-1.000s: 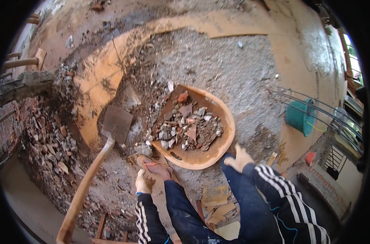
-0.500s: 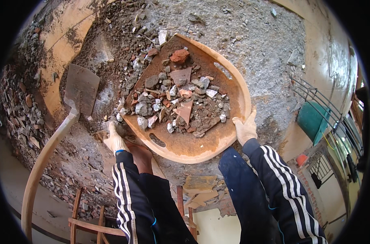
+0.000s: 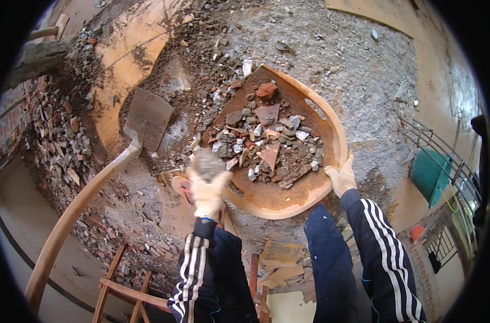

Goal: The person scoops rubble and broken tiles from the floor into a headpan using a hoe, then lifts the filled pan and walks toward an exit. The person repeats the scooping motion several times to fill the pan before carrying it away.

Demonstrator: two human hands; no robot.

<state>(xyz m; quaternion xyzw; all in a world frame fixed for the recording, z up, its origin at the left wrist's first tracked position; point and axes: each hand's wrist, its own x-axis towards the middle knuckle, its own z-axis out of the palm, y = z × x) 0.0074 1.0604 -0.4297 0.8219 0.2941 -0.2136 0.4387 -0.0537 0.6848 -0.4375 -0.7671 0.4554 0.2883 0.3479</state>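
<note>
A big orange-brown scoop pan (image 3: pixel 288 205) with a rounded rim and slotted handles lies on the ground before me. Grey rubble, soil, broken tile (image 3: pixel 270 155) and a red brick lump (image 3: pixel 266 90) sit in it. My left hand (image 3: pixel 206 194), in a pale work glove, is closed around a grey chunk of rubble (image 3: pixel 208 164). Motion blurs both, and they are just above the pan's left edge. My right hand (image 3: pixel 342 176), also gloved, grips the rim at the pan's near right side, its fingers partly hidden.
A shovel (image 3: pixel 148 119) rests on loose rubble at left, its wooden handle (image 3: pixel 75 207) curving toward me. Broken debris (image 3: pixel 62 145) is heaped at far left. A wooden frame (image 3: pixel 128 290) stands below left. On the right are a green container (image 3: pixel 429 173) and metal bars (image 3: pixel 438 142).
My left hand has lifted from the ground beside the pan and moved right with the grey chunk. The right hand stays on the rim. The whole view has shifted slightly.
</note>
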